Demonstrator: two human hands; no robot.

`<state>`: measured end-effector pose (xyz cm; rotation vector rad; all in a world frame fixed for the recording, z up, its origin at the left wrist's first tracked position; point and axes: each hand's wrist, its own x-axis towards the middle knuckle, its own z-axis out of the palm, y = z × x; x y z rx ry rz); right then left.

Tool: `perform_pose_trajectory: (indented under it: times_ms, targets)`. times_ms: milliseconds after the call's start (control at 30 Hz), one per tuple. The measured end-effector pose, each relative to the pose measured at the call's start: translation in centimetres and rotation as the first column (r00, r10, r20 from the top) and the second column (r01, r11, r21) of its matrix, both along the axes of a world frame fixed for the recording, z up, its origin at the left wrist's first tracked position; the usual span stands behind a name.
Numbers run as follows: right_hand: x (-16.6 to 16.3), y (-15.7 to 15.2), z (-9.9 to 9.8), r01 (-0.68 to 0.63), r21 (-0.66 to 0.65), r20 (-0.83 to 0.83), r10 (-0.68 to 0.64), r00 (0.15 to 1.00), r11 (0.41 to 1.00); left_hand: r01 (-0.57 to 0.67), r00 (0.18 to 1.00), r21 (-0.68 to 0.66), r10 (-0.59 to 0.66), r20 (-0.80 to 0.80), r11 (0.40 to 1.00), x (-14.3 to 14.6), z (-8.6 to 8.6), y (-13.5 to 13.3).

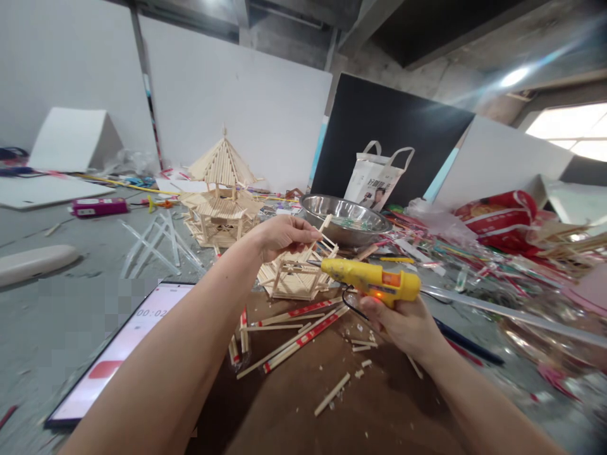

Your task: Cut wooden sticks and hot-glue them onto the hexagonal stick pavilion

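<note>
My right hand (403, 322) is wrapped round the handle of a yellow hot glue gun (360, 275) with a small orange light glowing on it. Its nozzle points left, close to a small openwork frame of wooden sticks (296, 281) on the brown board. Above that frame, my left hand (287, 237) has thumb and fingers pinched on a short wooden stick (325, 224), whose tip rises past the fingertips. Whether the stick touches the frame I cannot tell. Behind my left wrist stands a pagoda model (222, 189) built of sticks, with a pointed roof.
Chopsticks in red-printed wrappers (303, 338) and loose stick pieces (332, 395) lie on the brown board (275, 417). A phone (118, 354) lies at left, partly under my forearm. Farther back are a metal bowl (346, 218), a paper bag (374, 177) and clutter at right.
</note>
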<state>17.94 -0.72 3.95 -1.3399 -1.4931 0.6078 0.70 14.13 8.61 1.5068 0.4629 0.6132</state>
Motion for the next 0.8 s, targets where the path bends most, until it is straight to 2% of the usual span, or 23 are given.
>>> perform_pose_trajectory:
  times_ms: [333, 600, 800]
  targets:
    - [0.0, 0.0, 0.0, 0.032, 0.049, 0.015, -0.033, 0.999, 0.998, -0.004, 1.0, 0.014, 0.004, -0.011, 1.0, -0.1, 0.2, -0.1]
    - [-0.5, 0.0, 0.9, 0.007, 0.067, 0.003, -0.007, 1.0, 0.998, 0.025, 1.0, 0.031, -0.025, -0.011, 0.999, 0.0, 0.0, 0.1]
    - [-0.2, -0.1, 0.9, 0.012, 0.033, -0.003, -0.012, 1.0, 0.999, 0.029, 0.999, 0.031, -0.028, -0.024, 0.999, -0.1, 0.2, -0.1]
